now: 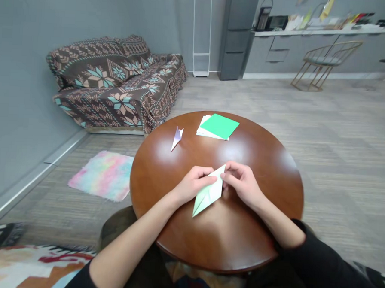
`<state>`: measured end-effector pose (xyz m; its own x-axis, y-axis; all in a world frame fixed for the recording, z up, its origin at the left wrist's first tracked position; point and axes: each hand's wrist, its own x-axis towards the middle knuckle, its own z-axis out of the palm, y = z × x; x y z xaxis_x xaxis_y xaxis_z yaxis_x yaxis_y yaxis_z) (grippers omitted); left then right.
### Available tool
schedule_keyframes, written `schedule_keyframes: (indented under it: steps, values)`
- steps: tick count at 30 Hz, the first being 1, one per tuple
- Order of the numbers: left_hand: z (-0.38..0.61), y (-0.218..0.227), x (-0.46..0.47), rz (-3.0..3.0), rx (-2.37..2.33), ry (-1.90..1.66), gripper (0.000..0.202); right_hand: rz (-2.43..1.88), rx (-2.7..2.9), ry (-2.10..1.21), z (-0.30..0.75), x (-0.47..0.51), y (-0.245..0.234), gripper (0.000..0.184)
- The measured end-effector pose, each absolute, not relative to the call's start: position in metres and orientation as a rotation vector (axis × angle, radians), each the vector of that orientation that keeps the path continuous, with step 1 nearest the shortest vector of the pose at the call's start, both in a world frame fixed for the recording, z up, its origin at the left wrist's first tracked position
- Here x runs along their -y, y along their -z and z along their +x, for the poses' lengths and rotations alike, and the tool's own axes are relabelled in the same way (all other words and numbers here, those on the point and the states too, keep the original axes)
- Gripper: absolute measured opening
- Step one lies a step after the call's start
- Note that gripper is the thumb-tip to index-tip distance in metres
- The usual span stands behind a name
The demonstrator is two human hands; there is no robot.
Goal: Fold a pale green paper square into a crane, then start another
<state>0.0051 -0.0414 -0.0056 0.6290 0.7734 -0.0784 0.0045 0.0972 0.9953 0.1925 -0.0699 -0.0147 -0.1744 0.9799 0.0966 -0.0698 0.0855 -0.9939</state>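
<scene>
Between my hands is a pale green sheet of origami paper (210,194), folded into a long pointed kite shape and held just over the round table. My left hand (197,183) grips its left edge, thumb on top and fingers behind. At the upper right corner, my right hand (242,181) pinches the paper between thumb and forefinger; its other fingers are curled and partly hidden. The paper's lower tip points down and to the left, with fold lines visible near that end.
The round brown table (164,190) has a folded purple-and-white paper figure (177,138) at its far left. A green square sheet (219,126) lies on white sheets (209,133) at the back. Beyond are a patterned sofa (118,84), a fluffy rug (103,175) and a wire-backed chair (324,60).
</scene>
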Motion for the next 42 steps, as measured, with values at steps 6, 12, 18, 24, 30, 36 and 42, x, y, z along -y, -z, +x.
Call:
schedule_keyframes:
  steps: [6,12,18,24,30,36,42]
  values:
    - [0.0083,0.0070,0.0423,1.449,-0.811,-0.733,0.037,-1.128,1.331,-1.197,0.1927,0.0705,0.0172,0.020]
    - [0.0051,0.0080,0.0399,1.369,-0.801,-0.720,0.037,-1.121,1.298,-1.197,0.1938,0.0708,0.0148,0.018]
    - [0.0049,0.0062,0.0411,1.362,-0.821,-0.734,0.036,-1.100,1.326,-1.213,0.1942,0.0710,0.0141,0.014]
    - [0.0056,0.0056,0.0422,1.468,-0.889,-0.752,0.030,-1.137,1.345,-1.138,0.1930,0.0719,0.0152,0.012]
    - [0.0067,0.0032,0.0431,1.494,-0.901,-0.761,0.031,-1.159,1.322,-1.144,0.1927,0.0711,0.0170,0.018]
    - [0.0069,0.0054,0.0435,1.550,-0.906,-0.773,0.033,-1.115,1.348,-1.232,0.1922,0.0709,0.0147,0.021]
    - [0.0047,0.0071,0.0444,1.546,-0.899,-0.756,0.031,-1.115,1.346,-1.257,0.1931,0.0709,0.0141,0.025]
